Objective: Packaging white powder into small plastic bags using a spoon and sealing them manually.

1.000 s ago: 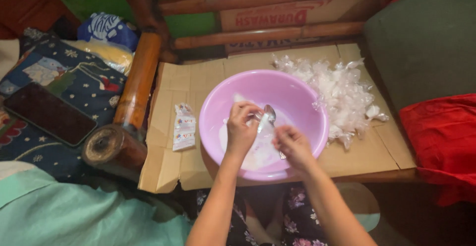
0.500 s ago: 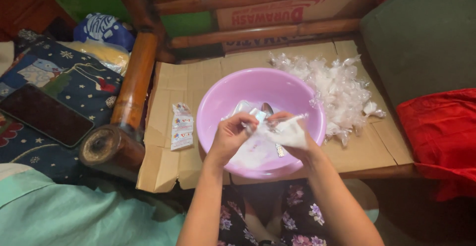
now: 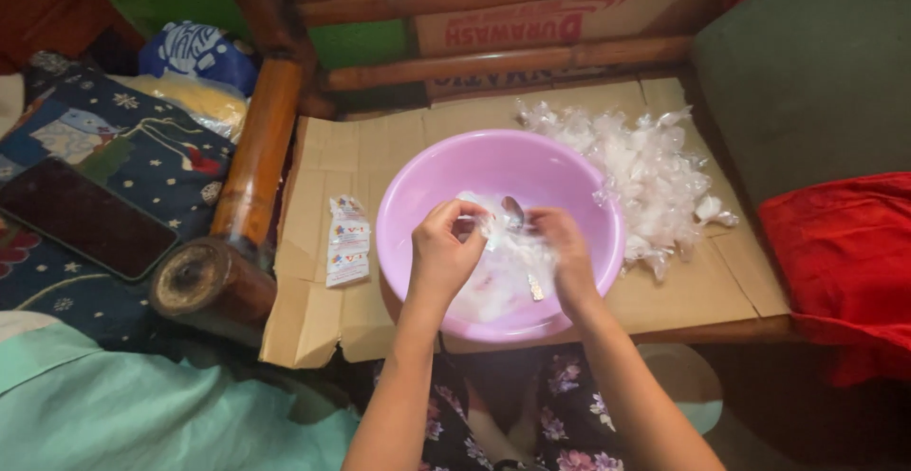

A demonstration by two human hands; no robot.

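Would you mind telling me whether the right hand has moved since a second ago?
Yes. The right hand has moved up from the near rim of the pink basin to its middle, level with the left hand.

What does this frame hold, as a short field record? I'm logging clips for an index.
Setting: flattened cardboard on a wooden bench
Left hand: pinches a small clear plastic bag over the pink basin
Right hand: grips the same bag from the other side
In basin: white powder, metal spoon
Right of basin: pile of clear bags
Left of basin: small printed sachets
Far left: dark phone
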